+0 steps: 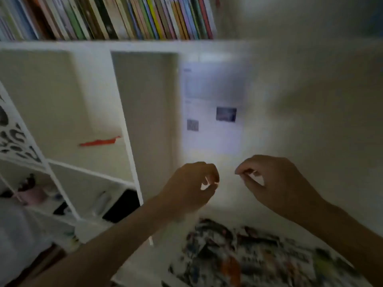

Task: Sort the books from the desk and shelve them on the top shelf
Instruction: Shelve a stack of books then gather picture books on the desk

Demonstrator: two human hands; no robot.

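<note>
A row of upright books (124,17) with coloured spines fills the top shelf (145,45) across the upper left. My left hand (190,187) and my right hand (275,183) are raised side by side in mid-air below the shelf, in front of the wall. Both have curled fingers with the tips near the thumb, and neither holds anything. A book or magazine with a busy, colourful cover (248,255) lies flat on the desk beneath my hands. The whole view is blurred.
White shelf compartments (87,112) stand at the left, one with a red strip (99,141). Lower cubbies (99,195) hold small dark and pink items. A printed sheet (213,108) hangs on the wall. A white cut-out panel (14,137) is at the far left.
</note>
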